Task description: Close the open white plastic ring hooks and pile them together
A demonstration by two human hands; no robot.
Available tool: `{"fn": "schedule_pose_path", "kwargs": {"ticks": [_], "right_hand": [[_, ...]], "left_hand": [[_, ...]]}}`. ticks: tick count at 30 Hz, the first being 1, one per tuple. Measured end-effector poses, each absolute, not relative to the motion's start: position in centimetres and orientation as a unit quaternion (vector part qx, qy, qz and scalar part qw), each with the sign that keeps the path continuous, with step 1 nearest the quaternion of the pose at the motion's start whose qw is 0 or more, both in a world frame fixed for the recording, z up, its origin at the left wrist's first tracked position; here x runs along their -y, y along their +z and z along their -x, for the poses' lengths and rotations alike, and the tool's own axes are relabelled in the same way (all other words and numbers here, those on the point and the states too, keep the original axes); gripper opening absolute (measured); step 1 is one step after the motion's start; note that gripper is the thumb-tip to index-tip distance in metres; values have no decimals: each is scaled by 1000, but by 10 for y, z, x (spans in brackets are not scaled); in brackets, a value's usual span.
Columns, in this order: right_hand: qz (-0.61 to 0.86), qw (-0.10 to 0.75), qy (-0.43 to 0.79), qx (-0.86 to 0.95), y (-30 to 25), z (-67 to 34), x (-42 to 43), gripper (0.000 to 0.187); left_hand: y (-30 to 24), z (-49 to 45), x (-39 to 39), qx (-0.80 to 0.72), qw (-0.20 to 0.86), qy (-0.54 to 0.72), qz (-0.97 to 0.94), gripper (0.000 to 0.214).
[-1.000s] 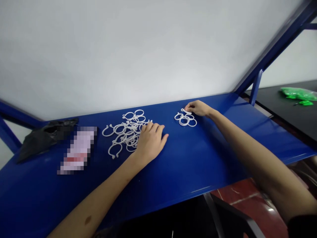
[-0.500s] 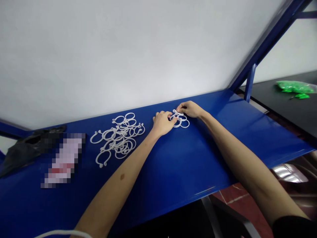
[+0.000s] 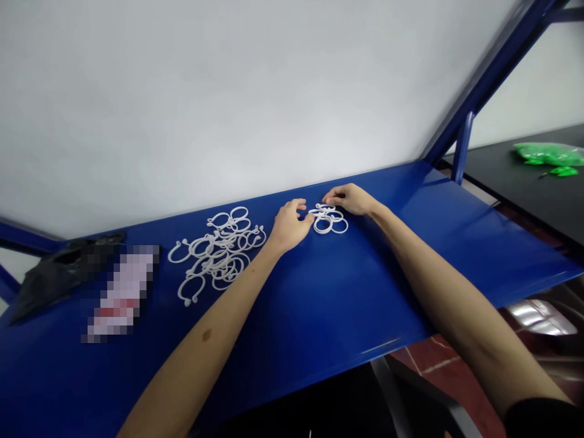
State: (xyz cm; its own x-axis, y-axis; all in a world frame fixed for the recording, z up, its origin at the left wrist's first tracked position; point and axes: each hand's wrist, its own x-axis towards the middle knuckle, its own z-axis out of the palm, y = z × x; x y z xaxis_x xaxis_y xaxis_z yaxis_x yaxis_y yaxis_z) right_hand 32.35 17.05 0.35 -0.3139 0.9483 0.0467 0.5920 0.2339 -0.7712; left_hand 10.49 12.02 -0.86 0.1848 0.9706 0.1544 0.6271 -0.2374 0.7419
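Head camera: your two bare hands are over the blue tabletop [image 3: 319, 316], close to each other, with the smaller group of white C-shaped rings [image 3: 325, 216] between them. Your left hand [image 3: 291, 226] is half open, with the thumb apart from the fingers; its thumb tip is at the left edge of this group, and I see no ring in its grasp. Your right hand [image 3: 349, 198] has the fingertips brought near together, just beside the upper rings of the same group (whether they pinch one of them, I cannot tell). These rings lie partly one over another.

To the left of your left hand lies the larger heap of white C-shaped rings [image 3: 222, 248], overlapping, some with small knobs at their ends. Farther left you have a pale pink packet with a red band [image 3: 128, 283], which is pixelated, and just beside it a crumpled black plastic bag [image 3: 50, 280]. At far right, a clear bag of green pieces [image 3: 547, 153] rests on a black table [image 3: 506, 176].
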Motion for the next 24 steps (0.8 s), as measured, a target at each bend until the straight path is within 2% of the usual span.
{"fn": "schedule_pose_path", "kwargs": {"ticks": [2,5,8,11,14,17,19,24], "right_hand": [[521,269,337,736,6,-324,-167,15],[526,279,333,731,6,-325,-165,16],[540,294,326,718,4,-326,-163,18],[567,333,287,697,5,-326,-160,20],[582,389,198,686,12,-322,-150,21],[558,411,145,706,21,-311,-134,24],[519,394,145,745,24,-296,-121,25],[393,289,142,861,12,-238,-83,27]], "left_hand": [[-10,-87,-119,-550,225,325,-736,40],[-7,-52,-108,-551,95,298,-774,31],[1,-18,-84,-555,-18,224,-801,25],[6,0,-56,-564,-83,147,-808,28],[6,3,-38,-560,-112,119,-812,28],[3,2,-34,-555,-112,122,-815,22],[1,2,-35,-556,-103,130,-815,19],[4,5,-33,-553,-94,159,-813,19]]}}
